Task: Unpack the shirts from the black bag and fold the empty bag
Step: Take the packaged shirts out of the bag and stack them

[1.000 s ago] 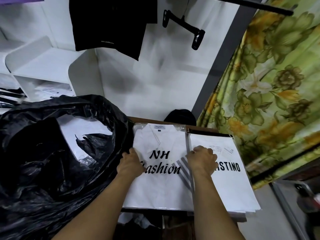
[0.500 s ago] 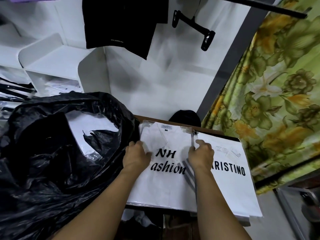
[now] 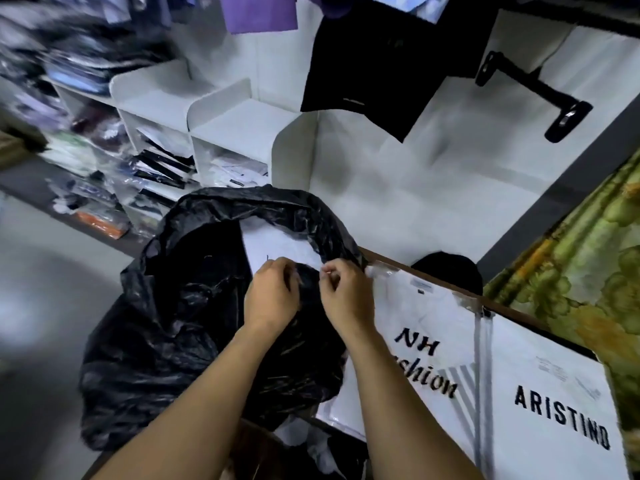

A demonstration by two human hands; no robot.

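Inside black bag, white packaged shirt.

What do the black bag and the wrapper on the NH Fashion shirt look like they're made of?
Black bag: thin glossy plastic film, judging by its fine crinkles and sheen. NH Fashion shirt wrapper: apparently clear plastic, shiny at the top corners; the white shirt inside looks like fabric.

1. Black bag, centre-left: glossy black plastic.
2. Packed shirt inside the bag, at 12 o'clock from the hands: white.
3. NH Fashion shirt pack, at 3 o'clock from the bag: white, black script lettering, grey diagonal stripes.
4. Aristino shirt pack, at 4 o'clock: white, black block lettering.
5. Curtain, right edge: green with yellow-orange floral print.
6. Hanging garment, at 12 o'clock: black.
7. Shelf unit, at 10 o'clock: white.
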